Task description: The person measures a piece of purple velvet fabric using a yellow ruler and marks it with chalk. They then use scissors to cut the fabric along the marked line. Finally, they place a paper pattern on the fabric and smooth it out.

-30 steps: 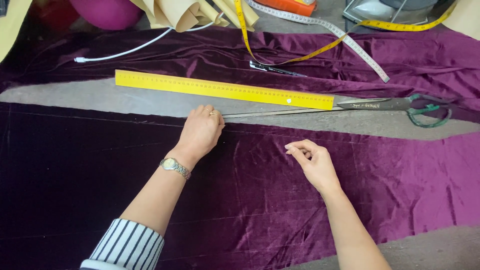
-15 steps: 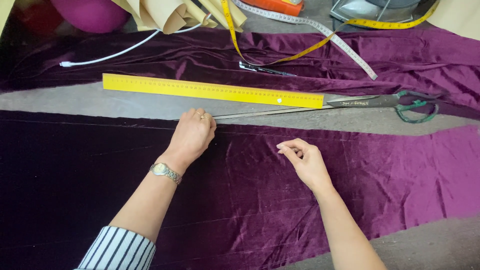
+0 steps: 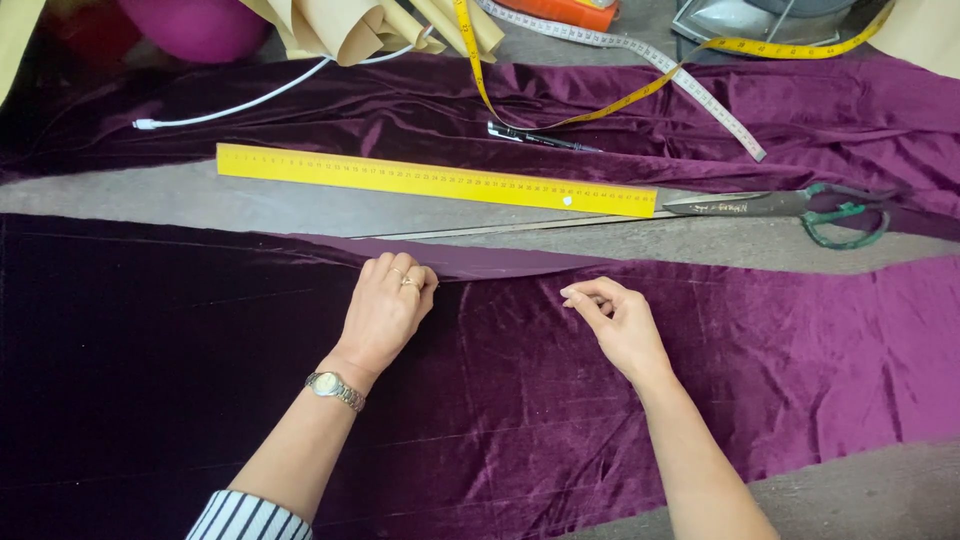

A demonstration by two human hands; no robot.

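Note:
A long piece of dark purple velvet fabric point(image 3: 520, 400) lies across the grey table point(image 3: 200, 205). My left hand point(image 3: 385, 312), with rings and a wristwatch, rests on the fabric's far edge, its fingers closed on a narrow strip of that edge point(image 3: 490, 262) turned over toward me. My right hand point(image 3: 618, 322) sits on the fabric a little to the right, fingers curled and thumb pinched to the forefinger. Nothing shows between them. A second length of the same fabric point(image 3: 820, 110) lies further back.
A long yellow ruler point(image 3: 435, 182) lies just beyond the fabric edge, with large scissors point(image 3: 790, 205) at its right end. Behind are a pen point(image 3: 540, 137), a yellow and white tape measure point(image 3: 640, 60), a white cable point(image 3: 250, 100) and rolled paper point(image 3: 370, 25).
The fabric's far edge is now folded over toward me under my left hand, which has drawn back from the ruler. My right hand has stayed in nearly the same place.

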